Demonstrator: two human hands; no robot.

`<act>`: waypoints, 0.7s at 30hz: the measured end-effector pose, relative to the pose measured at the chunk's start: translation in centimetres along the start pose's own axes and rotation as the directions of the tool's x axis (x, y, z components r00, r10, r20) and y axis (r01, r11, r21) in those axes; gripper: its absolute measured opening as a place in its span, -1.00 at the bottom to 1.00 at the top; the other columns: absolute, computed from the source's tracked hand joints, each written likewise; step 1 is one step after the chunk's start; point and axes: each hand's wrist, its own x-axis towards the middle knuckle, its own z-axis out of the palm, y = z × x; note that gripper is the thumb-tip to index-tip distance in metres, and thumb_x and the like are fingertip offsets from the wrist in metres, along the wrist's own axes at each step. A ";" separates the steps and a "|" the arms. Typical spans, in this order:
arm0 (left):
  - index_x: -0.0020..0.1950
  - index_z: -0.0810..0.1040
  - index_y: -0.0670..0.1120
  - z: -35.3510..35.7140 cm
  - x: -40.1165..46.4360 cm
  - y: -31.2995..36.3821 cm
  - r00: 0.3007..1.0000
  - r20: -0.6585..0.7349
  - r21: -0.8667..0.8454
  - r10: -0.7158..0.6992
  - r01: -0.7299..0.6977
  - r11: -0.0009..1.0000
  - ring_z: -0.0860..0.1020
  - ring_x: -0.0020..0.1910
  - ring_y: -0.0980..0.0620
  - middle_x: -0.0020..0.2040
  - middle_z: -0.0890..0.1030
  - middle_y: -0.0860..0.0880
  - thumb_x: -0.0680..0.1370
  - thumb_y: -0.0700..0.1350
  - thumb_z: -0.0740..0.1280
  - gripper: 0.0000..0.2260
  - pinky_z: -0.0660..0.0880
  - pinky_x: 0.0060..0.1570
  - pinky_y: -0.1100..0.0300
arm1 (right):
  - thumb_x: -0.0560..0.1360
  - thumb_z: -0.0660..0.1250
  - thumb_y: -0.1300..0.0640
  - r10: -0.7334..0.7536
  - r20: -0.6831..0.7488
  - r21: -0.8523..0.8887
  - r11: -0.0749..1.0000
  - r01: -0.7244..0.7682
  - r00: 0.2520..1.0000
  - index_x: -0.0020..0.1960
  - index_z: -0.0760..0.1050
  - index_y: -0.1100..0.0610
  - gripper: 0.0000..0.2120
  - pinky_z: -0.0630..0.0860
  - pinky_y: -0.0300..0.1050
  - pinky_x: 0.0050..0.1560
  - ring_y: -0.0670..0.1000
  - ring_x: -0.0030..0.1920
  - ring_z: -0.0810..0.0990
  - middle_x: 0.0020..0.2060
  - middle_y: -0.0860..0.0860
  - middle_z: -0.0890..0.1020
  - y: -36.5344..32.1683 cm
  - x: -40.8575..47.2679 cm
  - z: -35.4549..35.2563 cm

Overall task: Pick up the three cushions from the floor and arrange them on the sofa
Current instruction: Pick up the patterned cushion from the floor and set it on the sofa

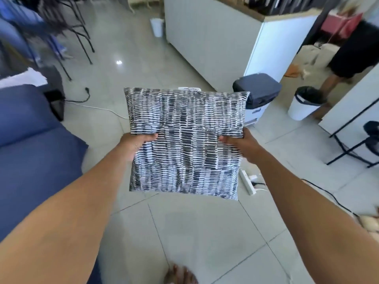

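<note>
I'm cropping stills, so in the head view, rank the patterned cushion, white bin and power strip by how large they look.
1. Patterned cushion, though being held nearest the camera inflates it.
2. White bin.
3. Power strip.

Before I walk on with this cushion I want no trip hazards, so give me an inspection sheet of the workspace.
Surface: grey tiled floor, bare directly ahead; blue sofa at left.
Job's things: one black-and-white patterned cushion held in the air; no other cushions seen.
Clutter: white bin with black liner, dark-topped box, small white bin.
Grippers: left hand and right hand each grip a side edge of the cushion.
Cables: white power strip with plugged leads, black cable at right, white cord at left.
Surroundings: white counter, chair legs, another person's legs.
</note>
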 end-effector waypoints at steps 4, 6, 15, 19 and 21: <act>-0.02 0.60 -0.16 -5.4 -3.0 2.5 0.994 -0.098 -0.031 0.041 -0.044 0.999 0.65 -0.12 -0.09 0.16 0.65 -0.14 0.35 -0.23 0.57 -0.73 0.60 -0.09 0.02 | -0.05 0.66 -0.09 0.004 0.149 -0.014 1.000 -0.002 0.989 0.06 0.56 -0.08 -0.30 0.64 -0.01 0.07 -0.04 -0.01 0.72 0.06 -0.03 0.71 -5.2 0.6 3.9; 0.18 0.58 -0.21 -8.7 -4.7 3.1 0.982 -0.183 -0.022 0.048 -0.053 0.998 0.65 0.03 -0.13 0.21 0.63 -0.13 0.31 -0.16 0.61 -0.52 0.60 0.04 -0.03 | -0.12 0.67 -0.12 -0.017 0.200 -0.011 1.000 0.020 0.980 0.06 0.58 -0.05 -0.24 0.65 -0.02 0.04 -0.02 -0.04 0.73 0.02 -0.04 0.73 -7.1 1.2 6.8; 0.34 0.51 -0.22 -30.3 -16.5 -1.0 0.852 -0.524 -0.258 0.006 -0.166 0.952 0.67 0.08 -0.13 0.18 0.67 -0.14 0.13 -0.08 0.66 -0.18 0.60 0.12 -0.08 | 0.01 0.67 -0.01 -0.097 0.602 -0.066 0.983 0.171 0.792 0.08 0.60 0.00 -0.35 0.54 0.19 0.23 0.13 0.06 0.69 0.10 0.08 0.70 -15.3 0.9 32.1; 0.36 0.50 -0.19 -41.0 -22.0 -6.5 0.736 -0.673 -0.327 -0.066 -0.217 0.920 0.61 0.19 -0.15 0.25 0.63 -0.11 -0.06 0.06 0.71 0.03 0.54 0.22 -0.09 | -0.21 0.67 -0.18 -0.086 0.771 -0.091 0.966 0.243 0.631 0.27 0.55 0.07 0.07 0.52 0.19 0.27 0.14 0.15 0.66 0.17 0.08 0.68 -16.4 -2.1 45.7; 0.37 0.48 -0.15 -45.8 -25.5 -9.6 0.678 -0.724 -0.361 -0.128 -0.215 0.907 0.58 0.25 -0.15 0.30 0.60 -0.08 -0.15 0.12 0.72 0.12 0.50 0.25 -0.10 | -0.26 0.67 -0.20 -0.071 0.822 -0.090 0.963 0.252 0.566 0.28 0.55 0.09 0.12 0.51 0.18 0.27 0.14 0.16 0.65 0.18 0.08 0.67 -16.5 -4.4 52.6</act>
